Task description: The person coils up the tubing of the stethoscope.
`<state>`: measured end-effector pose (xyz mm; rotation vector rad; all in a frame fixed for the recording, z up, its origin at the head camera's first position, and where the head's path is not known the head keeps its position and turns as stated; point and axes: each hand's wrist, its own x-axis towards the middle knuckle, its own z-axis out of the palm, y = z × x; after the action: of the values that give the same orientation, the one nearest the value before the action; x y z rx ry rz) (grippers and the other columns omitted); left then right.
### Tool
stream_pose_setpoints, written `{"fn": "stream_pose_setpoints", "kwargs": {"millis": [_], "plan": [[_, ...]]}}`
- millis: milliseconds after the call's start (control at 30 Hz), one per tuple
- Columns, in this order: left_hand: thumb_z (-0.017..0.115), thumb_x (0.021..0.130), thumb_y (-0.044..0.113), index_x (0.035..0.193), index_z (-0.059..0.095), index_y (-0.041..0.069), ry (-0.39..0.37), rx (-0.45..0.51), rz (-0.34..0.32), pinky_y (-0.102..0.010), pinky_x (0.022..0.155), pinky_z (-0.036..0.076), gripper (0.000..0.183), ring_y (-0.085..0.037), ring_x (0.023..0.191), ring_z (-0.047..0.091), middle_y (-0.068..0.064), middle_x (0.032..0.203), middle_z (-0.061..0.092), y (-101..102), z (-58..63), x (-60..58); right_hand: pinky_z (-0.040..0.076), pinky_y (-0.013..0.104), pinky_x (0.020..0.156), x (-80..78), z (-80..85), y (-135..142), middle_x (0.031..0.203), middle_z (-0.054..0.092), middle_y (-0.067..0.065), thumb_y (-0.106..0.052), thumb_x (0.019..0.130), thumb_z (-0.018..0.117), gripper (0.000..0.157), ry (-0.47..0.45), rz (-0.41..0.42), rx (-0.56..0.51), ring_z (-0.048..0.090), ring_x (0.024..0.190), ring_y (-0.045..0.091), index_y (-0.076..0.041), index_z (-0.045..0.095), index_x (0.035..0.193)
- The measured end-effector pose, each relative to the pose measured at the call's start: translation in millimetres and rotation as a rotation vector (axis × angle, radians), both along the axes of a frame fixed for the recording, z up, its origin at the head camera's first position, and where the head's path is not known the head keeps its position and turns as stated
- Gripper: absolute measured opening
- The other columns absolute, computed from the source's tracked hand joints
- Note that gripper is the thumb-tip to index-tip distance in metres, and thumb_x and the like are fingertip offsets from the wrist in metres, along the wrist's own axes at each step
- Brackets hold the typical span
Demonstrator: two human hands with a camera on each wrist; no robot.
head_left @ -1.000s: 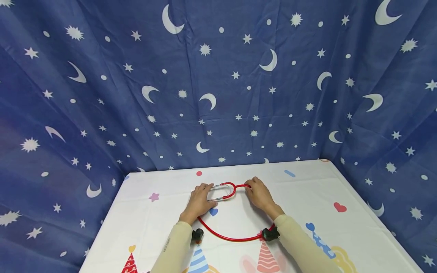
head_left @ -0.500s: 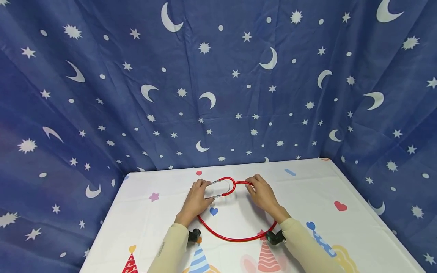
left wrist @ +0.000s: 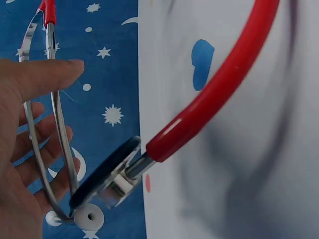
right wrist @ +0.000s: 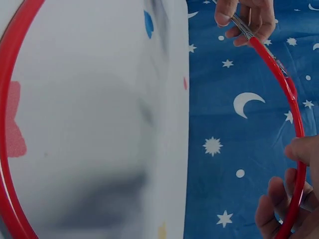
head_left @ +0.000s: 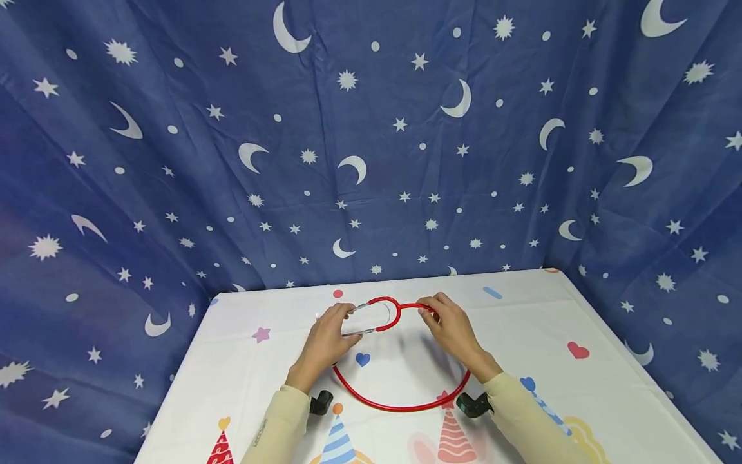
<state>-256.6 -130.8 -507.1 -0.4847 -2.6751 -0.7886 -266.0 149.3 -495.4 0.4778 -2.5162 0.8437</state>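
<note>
A stethoscope [head_left: 400,408] with red tubing is held between my two hands. My left hand [head_left: 326,336] grips its metal ear tubes [left wrist: 62,129], thumb on the near side and fingers behind. The round chest piece [left wrist: 110,179] hangs at the tube's end beside that hand, near a white ear tip [left wrist: 89,216]. My right hand [head_left: 455,327] grips the red tube just past the fork, thumb and fingers around it in the right wrist view. From there the rest of the tubing curves toward me in a wide loop. In the head view the left hand hides the chest piece.
A white tablecloth [head_left: 522,328] printed with hearts, stars and party hats covers the table. Behind and at both sides hangs a blue curtain [head_left: 382,148] with white moons and stars. Each wrist wears a small black camera [head_left: 474,405].
The hands have moved slightly apart, left hand leftward and right hand rightward. The forked end of the stethoscope has risen a little, while the front loop has stayed nearly in place.
</note>
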Motion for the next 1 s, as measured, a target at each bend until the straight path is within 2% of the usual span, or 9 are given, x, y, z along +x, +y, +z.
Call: {"fn": "stream_pose_setpoints", "kwargs": {"millis": [200, 300, 400, 567, 700, 833, 1000], "plan": [[0.087, 0.073, 0.015, 0.12, 0.059, 0.014, 0.055, 0.008, -0.004, -0.036, 0.078, 0.053, 0.055, -0.019, 0.093, 0.067, -0.003, 0.105, 0.068, 2, 7.9, 3.8, 0.041, 0.024, 0.06, 3.5, 7.2, 1, 0.081, 0.06, -0.004, -0.022, 0.093, 0.068, 0.017, -0.048, -0.016, -0.027, 0.048, 0.067, 0.01, -0.016, 0.071, 0.109], [0.086, 0.074, 0.014, 0.118, 0.059, 0.015, 0.033, 0.024, -0.012, -0.028, 0.069, 0.051, 0.051, -0.014, 0.082, 0.068, -0.002, 0.1, 0.07, 3, 13.2, 6.9, 0.04, 0.025, 0.059, 5.1, 10.6, 3, 0.076, 0.06, -0.003, -0.026, 0.093, 0.069, 0.019, -0.071, -0.032, -0.04, 0.047, 0.065, 0.01, -0.014, 0.071, 0.107], [0.085, 0.076, 0.015, 0.116, 0.06, 0.016, 0.0, 0.043, -0.03, -0.02, 0.061, 0.046, 0.047, -0.005, 0.07, 0.063, 0.002, 0.091, 0.071, 3, 19.4, 12.2, 0.04, 0.026, 0.059, 7.4, 13.7, 5, 0.072, 0.06, -0.003, -0.028, 0.092, 0.07, 0.02, -0.091, -0.042, -0.061, 0.047, 0.064, 0.011, -0.012, 0.071, 0.105], [0.084, 0.078, 0.021, 0.119, 0.059, 0.016, -0.063, 0.1, -0.061, -0.018, 0.053, 0.041, 0.048, 0.001, 0.059, 0.05, 0.013, 0.077, 0.064, 1, 26.5, 22.8, 0.041, 0.025, 0.057, 11.1, 15.2, 10, 0.071, 0.06, -0.003, -0.027, 0.093, 0.069, 0.021, -0.139, -0.027, -0.098, 0.048, 0.064, 0.012, -0.011, 0.07, 0.106], [0.083, 0.079, 0.026, 0.122, 0.059, 0.015, -0.091, 0.181, -0.067, -0.02, 0.052, 0.04, 0.051, -0.002, 0.058, 0.046, 0.016, 0.075, 0.059, -2, 28.9, 28.5, 0.044, 0.024, 0.056, 14.1, 14.0, 20, 0.075, 0.06, 0.002, -0.028, 0.095, 0.066, 0.023, -0.229, 0.013, -0.195, 0.05, 0.064, 0.014, -0.013, 0.068, 0.112], [0.083, 0.078, 0.027, 0.122, 0.061, 0.013, -0.024, 0.249, -0.078, -0.021, 0.054, 0.042, 0.051, -0.004, 0.06, 0.048, 0.014, 0.074, 0.057, -7, 33.2, 32.8, 0.047, 0.024, 0.053, 18.1, 12.6, 31, 0.078, 0.059, 0.009, -0.029, 0.096, 0.064, 0.027, -0.347, 0.068, -0.331, 0.053, 0.062, 0.012, -0.013, 0.063, 0.118], [0.083, 0.079, 0.025, 0.118, 0.062, 0.016, 0.046, 0.309, -0.07, -0.021, 0.059, 0.041, 0.046, -0.003, 0.062, 0.047, 0.012, 0.074, 0.055, -15, 36.2, 35.7, 0.047, 0.028, 0.055, 24.6, 11.1, 42, 0.081, 0.054, 0.014, -0.02, 0.1, 0.059, 0.027, -0.449, 0.239, -0.511, 0.051, 0.062, 0.016, -0.004, 0.055, 0.121]]}}
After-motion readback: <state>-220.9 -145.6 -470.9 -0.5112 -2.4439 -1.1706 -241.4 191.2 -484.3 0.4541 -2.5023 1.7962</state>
